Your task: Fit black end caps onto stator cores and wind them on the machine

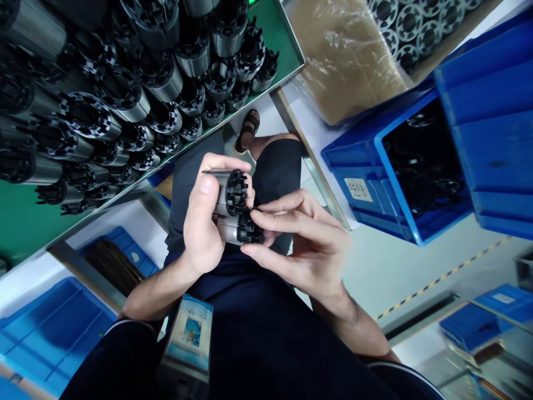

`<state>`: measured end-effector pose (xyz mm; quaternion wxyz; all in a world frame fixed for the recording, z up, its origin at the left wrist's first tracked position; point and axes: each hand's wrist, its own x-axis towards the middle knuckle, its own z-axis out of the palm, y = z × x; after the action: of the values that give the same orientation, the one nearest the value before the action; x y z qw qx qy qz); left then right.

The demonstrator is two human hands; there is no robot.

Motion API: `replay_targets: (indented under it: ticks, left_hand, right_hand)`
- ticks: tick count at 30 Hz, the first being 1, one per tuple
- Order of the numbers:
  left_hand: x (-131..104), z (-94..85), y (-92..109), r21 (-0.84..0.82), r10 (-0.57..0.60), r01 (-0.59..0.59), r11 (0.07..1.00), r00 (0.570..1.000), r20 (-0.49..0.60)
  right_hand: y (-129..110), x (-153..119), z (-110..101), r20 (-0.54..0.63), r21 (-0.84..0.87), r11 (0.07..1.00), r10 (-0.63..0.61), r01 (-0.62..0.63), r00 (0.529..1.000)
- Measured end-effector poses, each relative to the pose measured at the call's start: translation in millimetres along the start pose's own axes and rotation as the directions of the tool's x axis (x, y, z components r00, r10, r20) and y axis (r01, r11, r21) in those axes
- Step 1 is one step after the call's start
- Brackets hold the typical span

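Over my lap are two metal cylinders with black toothed plastic ends, looking like stator cores. My left hand is closed around the upper stator core, its thumb on the metal side and its fingers behind. Just below it, the lower stator core lies against the same hand. My right hand pinches the lower core's black toothed end ring between thumb and fingers. Whether that ring is fully seated on the metal cannot be made out. The far sides of both cores are hidden by my left palm.
Many similar cores stand crowded on the green tabletop at upper left. To the right, a blue bin holds dark parts. Behind it is a plastic-wrapped carton beside metal rings. Blue crates sit at lower left.
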<state>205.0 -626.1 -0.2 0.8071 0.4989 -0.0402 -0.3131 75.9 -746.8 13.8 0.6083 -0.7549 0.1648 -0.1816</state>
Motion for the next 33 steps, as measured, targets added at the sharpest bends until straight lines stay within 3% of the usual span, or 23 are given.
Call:
replay_targets:
  ticks: [3,8,18,21,25,30,33]
  left_hand:
    - [-0.2,-1.2,-1.0,0.003,0.011,-0.011,1.0,1.0,0.011]
    - [-3.6,1.2,4.4,-0.042,-0.042,0.041,0.998,0.999,-0.014]
    - [-3.8,-12.1,8.5,0.182,-0.04,0.034,0.983,0.999,0.024]
    - [-5.5,-14.0,5.5,0.147,-0.04,0.036,0.989,0.999,0.028]
    - [-8.6,-14.7,2.2,0.095,-0.034,0.032,0.995,0.999,0.026]
    - [-9.2,-3.6,4.0,-0.005,0.015,-0.015,1.0,1.0,0.005]
    - [-6.4,1.9,5.5,-0.092,0.048,-0.046,0.995,0.999,0.022]
  right_hand:
    - [1.9,-2.7,2.8,0.013,0.038,0.999,-0.011,0.01,1.0]
    - [6.1,-8.5,14.1,-0.07,0.016,0.999,-0.03,0.032,0.997]
    - [7.3,-4.1,11.3,-0.019,-0.036,0.997,-0.073,0.072,0.997]
    - [5.3,-7.1,17.2,-0.086,-0.053,0.998,-0.047,0.042,0.995]
    - [3.6,-9.6,21.6,-0.075,-0.074,0.996,-0.052,0.046,0.996]
    - [11.7,-9.8,32.8,-0.153,-0.121,0.985,-0.143,0.125,0.978]
    - [6.5,-10.3,29.6,-0.116,-0.098,0.986,-0.148,0.137,0.982]
